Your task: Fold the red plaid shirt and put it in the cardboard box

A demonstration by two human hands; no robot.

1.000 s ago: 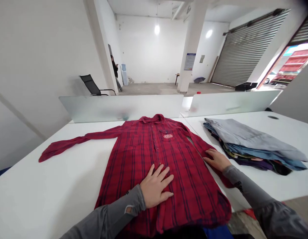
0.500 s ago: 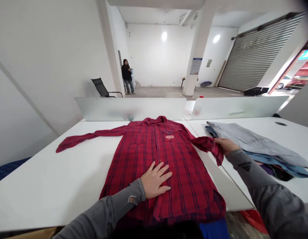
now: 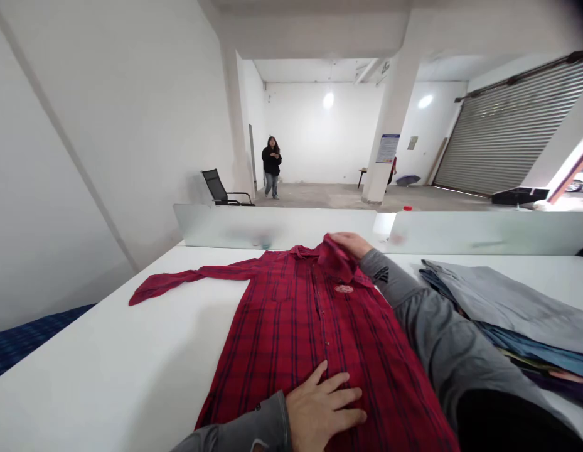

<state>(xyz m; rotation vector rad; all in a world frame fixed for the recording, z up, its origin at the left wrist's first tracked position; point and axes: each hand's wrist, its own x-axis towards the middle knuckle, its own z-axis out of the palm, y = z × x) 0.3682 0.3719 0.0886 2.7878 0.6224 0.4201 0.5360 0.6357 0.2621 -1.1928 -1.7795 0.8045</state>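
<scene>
1. The red checked shirt [image 3: 272, 339] lies front up on the white tabletop [image 3: 178, 351], its collar [image 3: 304, 251] towards the frosted divider [image 3: 282, 225]; its hem is out of view. The shirt is the landmark for everything below.
2. The likeliest trouble is skewing: a hard pull on the raised sleeve [image 3: 336, 260] could drag the shoulder and collar askew, because only one palm weighs the shirt down, well below them.
3. If the pinch slips, that sleeve could drop in a crumpled heap over the shirt's chest patch [image 3: 344, 289].
4. That palm could also push wrinkles into the shirt's front if it slides rather than presses straight down.
5. The right forearm [image 3: 423, 326] slants across the shirt's side edge and could rub it out of line; swung outward, it might disturb the clothes pile [image 3: 508, 295] beside the shirt.
6. The left hand [image 3: 322, 411] rests palm down on the shirt's lower front, fingers spread wide, its grip taking hold of nothing.
7. The right hand [image 3: 351, 243] is up by the shirt's collar, its back showing, grip closed on the raised sleeve; the thumb is hidden.
8. The other sleeve [image 3: 192, 277] stretches out flat from the shirt's opposite shoulder, with neither hand on it.
</scene>
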